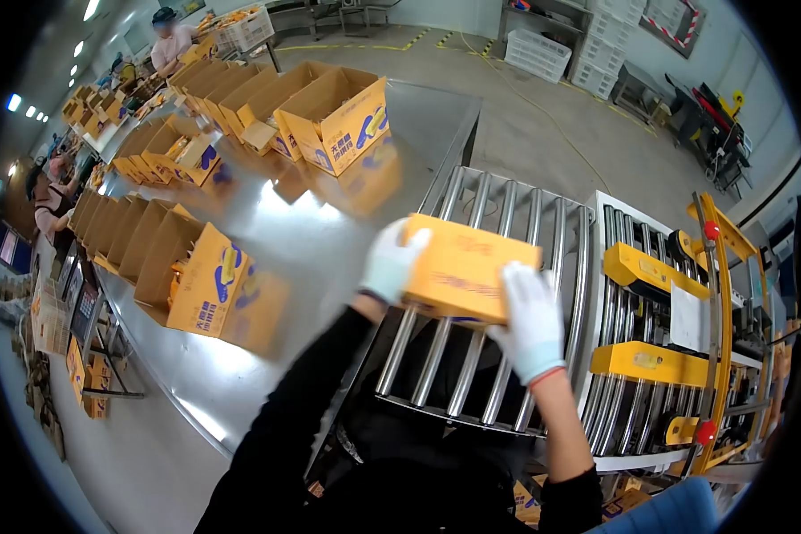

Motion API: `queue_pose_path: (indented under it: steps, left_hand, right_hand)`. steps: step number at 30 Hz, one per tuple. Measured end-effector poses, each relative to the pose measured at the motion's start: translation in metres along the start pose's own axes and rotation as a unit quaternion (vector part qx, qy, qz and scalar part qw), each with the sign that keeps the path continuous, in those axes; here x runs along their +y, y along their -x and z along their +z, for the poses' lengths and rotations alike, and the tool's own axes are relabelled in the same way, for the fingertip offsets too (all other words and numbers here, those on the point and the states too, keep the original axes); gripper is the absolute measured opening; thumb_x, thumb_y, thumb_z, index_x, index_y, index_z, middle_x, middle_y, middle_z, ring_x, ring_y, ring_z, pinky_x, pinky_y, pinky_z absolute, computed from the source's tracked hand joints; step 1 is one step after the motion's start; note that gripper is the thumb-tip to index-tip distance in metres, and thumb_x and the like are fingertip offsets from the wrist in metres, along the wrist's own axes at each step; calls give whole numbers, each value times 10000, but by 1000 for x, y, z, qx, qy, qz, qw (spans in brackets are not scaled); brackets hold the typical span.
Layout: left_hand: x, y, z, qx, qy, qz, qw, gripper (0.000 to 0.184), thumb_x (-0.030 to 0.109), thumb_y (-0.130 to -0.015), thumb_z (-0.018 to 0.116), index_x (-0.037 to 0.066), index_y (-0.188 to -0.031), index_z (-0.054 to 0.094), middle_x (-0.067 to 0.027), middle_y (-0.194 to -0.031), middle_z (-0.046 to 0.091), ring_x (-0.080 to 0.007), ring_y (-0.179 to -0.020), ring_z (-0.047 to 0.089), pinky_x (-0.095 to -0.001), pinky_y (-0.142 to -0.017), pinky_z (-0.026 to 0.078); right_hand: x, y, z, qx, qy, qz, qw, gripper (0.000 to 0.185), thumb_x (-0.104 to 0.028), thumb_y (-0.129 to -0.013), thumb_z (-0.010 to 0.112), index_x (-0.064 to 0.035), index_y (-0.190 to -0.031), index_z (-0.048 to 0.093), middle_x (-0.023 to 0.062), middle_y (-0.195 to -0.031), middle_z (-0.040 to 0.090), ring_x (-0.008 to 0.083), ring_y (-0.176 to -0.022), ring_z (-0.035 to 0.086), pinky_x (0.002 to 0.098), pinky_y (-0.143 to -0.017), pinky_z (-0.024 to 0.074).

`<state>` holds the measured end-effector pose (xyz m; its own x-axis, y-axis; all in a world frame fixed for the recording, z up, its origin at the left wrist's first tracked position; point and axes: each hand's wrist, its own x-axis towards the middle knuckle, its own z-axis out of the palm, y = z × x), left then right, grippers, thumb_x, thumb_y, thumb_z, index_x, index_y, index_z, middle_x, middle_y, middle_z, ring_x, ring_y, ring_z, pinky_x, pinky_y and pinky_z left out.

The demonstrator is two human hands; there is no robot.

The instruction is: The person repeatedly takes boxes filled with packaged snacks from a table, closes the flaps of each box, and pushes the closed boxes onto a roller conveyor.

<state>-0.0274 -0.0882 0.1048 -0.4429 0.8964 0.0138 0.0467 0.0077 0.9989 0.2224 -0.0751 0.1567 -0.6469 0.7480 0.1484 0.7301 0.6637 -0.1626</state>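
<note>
A closed yellow-orange carton (467,265) is over the roller conveyor (454,369), near its left edge. My left hand (393,261), in a white glove, holds the carton's left side. On its right side is my right hand (529,320), also gloved in white, with fingers pressed against the carton. The carton hides part of the rollers; whether it rests on them I cannot tell. Open cartons stand on the metal table (329,258) to the left, the nearest ones being a carton (206,285) at the left and another (338,125) at the back.
To the right, a machine with a yellow frame (721,329) and yellow side guides (654,363) continues the roller line. People (171,44) work at the far left end of the table. White crates (538,55) stand at the back wall.
</note>
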Motion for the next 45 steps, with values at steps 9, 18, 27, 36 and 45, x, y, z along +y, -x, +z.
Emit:
queue_pose_path:
  steps: [9, 18, 27, 36, 45]
  left_hand:
    - [-21, 57, 137, -392, -7, -44, 919, 631, 370, -1011, 656, 11, -1491, 456, -206, -1198, 674, -329, -1063, 709, -397, -935, 557]
    - [35, 116, -307, 316, -698, 120, 632, 646, 229, -841, 732, -3, -1408, 525, -194, -1063, 726, -383, -930, 690, -484, -832, 550]
    - [92, 111, -214, -40, -354, 115, 927, 338, 239, -1012, 583, -17, -1224, 644, -154, -1191, 664, -280, -1013, 677, -403, -858, 551]
    - [30, 41, -175, -322, -559, 325, 691, 365, 124, -1047, 558, 68, -1406, 597, -212, -1254, 668, -361, -1127, 637, -418, -1016, 512]
    - [-51, -31, -133, -33, -513, 410, 753, 451, 129, -979, 713, -23, -1361, 528, -160, -1404, 575, -304, -1256, 574, -427, -1116, 438]
  right_hand:
    - [126, 29, 15, 83, 125, 134, 980, 828, -236, -907, 690, 24, -1582, 288, 202, -1650, 322, 344, -1557, 259, 471, -1296, 165]
    - [171, 60, 36, 236, 136, 162, 948, 296, 2, -887, 603, -56, -1164, 687, 148, -1390, 609, 363, -1464, 405, 481, -1251, 273]
    - [-22, 38, 20, -23, -287, -77, 954, 362, -182, -887, 666, -67, -1230, 691, 185, -1065, 719, 378, -953, 689, 452, -852, 573]
    - [-42, 14, 71, 131, -215, -232, 939, 322, -234, -820, 782, -99, -1096, 686, 91, -1272, 638, 300, -1376, 475, 485, -1265, 234]
    - [-25, -46, 29, 237, -97, -204, 945, 749, -349, -778, 809, -46, -1415, 556, 184, -1425, 574, 348, -1352, 515, 468, -1210, 311]
